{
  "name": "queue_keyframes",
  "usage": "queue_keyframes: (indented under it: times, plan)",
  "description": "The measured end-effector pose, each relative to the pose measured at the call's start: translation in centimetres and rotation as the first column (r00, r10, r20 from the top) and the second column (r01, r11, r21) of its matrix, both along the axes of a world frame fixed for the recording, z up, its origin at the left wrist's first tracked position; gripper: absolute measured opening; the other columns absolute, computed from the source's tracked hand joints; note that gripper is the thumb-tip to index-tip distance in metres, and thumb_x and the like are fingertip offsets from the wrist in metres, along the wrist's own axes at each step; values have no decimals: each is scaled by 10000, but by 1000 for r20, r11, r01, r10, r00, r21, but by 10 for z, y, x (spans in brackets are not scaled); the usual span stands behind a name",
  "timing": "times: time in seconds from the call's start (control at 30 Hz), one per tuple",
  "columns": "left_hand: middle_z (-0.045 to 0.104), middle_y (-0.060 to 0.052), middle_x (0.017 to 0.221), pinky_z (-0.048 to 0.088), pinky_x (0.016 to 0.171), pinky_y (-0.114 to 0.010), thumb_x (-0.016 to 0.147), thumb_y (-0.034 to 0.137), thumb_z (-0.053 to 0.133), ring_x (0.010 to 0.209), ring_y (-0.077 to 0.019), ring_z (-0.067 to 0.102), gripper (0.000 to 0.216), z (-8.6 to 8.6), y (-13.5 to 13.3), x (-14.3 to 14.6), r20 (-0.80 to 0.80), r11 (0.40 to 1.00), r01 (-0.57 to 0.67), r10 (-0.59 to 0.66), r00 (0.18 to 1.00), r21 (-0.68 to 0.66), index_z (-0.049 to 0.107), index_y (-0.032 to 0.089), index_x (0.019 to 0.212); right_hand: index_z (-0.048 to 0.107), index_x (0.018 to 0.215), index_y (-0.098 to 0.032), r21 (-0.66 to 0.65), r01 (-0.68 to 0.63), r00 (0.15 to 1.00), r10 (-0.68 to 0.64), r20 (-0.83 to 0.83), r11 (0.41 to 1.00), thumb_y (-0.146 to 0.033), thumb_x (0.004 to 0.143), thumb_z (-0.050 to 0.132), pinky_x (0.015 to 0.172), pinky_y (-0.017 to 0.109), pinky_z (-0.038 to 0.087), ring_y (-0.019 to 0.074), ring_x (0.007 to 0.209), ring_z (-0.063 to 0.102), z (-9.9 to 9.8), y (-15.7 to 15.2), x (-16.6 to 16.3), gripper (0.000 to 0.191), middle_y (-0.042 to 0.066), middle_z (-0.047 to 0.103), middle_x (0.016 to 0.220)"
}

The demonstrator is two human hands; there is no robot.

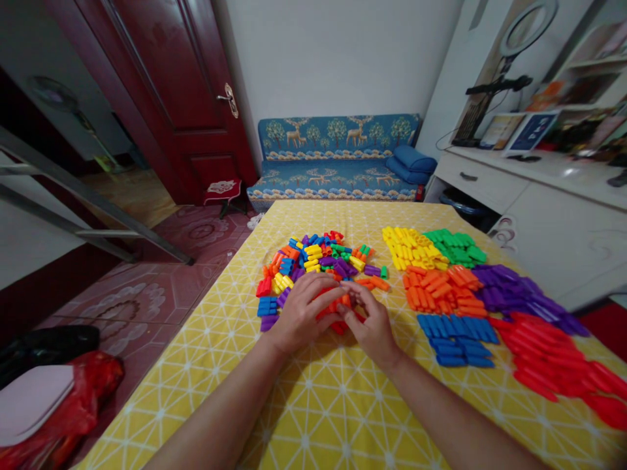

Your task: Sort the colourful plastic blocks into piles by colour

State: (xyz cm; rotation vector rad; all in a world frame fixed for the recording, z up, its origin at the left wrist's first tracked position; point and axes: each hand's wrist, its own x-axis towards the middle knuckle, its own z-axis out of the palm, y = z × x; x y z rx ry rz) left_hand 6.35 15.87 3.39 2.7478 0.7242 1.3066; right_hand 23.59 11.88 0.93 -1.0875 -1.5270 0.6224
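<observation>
My left hand (307, 308) and my right hand (371, 326) meet at the near edge of a mixed pile of coloured plastic tube pieces (313, 264). Both sets of fingers curl around a small bunch of red plastic pieces (329, 308), and some orange shows among them. My fingers cover much of the bunch, so how many pieces each hand has is hidden. Just beyond my right fingertips lie loose orange pieces (376, 283). Beside my left hand are blue pieces (267, 306) and purple pieces (268, 323).
Sorted by colour on the right of the yellow tablecloth (304, 418) lie yellow pieces (411, 248), green pieces (454, 248), orange pieces (441, 290), purple pieces (524, 297), blue pieces (458, 339) and red pieces (553, 359). A blue sofa (337, 171) stands behind the table.
</observation>
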Motion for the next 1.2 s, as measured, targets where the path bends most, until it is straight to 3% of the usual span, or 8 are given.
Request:
queue_keyframes:
  times: [0.1,0.37,0.53,0.67,0.8,0.93,1.07,1.2]
  plan:
    - [545,-141,1342,435,1039,-458,842,470,648,1248,-287,510,613,-2,2,-5,26,992,-58,62,998,-113,466,243,1381,558,1208,-249,-33,14,997,-17,-79,999,-305,873,586,878,340,529,197,1000,646,-3,2,1,341,64,668,1127]
    - [701,-66,1134,549,881,-350,924,318,559,1022,-222,668,311,-14,9,-9,164,935,-67,131,978,-347,607,240,1221,582,1155,-238,-26,26,997,-27,-72,999,-313,857,605,859,336,529,202,980,647,-6,5,2,308,62,680,1066]
    - [727,-29,925,557,626,-269,927,360,545,677,-157,674,319,-13,16,-16,303,857,-140,322,897,-496,597,203,1199,598,1100,-227,-55,84,992,-88,-85,995,-319,852,603,777,316,536,198,892,657,-5,5,5,264,58,690,1005]
    - [721,-54,1032,556,802,-337,896,313,581,926,-219,684,278,-15,22,-25,172,868,-270,367,914,-418,647,210,1146,617,1083,-219,-106,69,994,-77,-76,992,-332,866,583,764,325,549,202,872,663,-6,8,9,248,61,695,978]
    - [702,-81,1083,544,840,-377,903,241,537,996,-247,671,318,-22,25,-26,-9,868,-307,330,944,-389,626,217,1207,660,1093,-229,-22,101,977,-95,192,995,-320,887,559,892,397,520,230,999,631,-4,9,12,247,84,659,1079]
    - [689,-89,1094,534,853,-373,908,219,529,1000,-241,662,328,-26,26,-24,-4,875,-288,311,950,-389,612,210,1225,634,1196,-248,31,72,927,-79,367,997,-294,800,685,925,401,509,243,1049,613,-1,6,13,401,83,622,1128]
    - [679,-83,1077,527,839,-354,916,215,519,981,-228,656,334,-26,27,-25,1,880,-274,298,955,-388,602,218,1240,659,1135,-242,54,17,924,-36,382,998,-224,818,653,872,351,526,207,977,637,0,4,9,318,60,647,1044]
    - [669,-89,1077,518,846,-349,927,219,505,986,-225,645,332,-25,25,-25,-44,857,-309,320,946,-413,596,199,1246,678,1059,-219,96,110,935,-136,327,989,-218,834,617,847,328,518,192,945,649,11,5,23,233,52,688,1019]
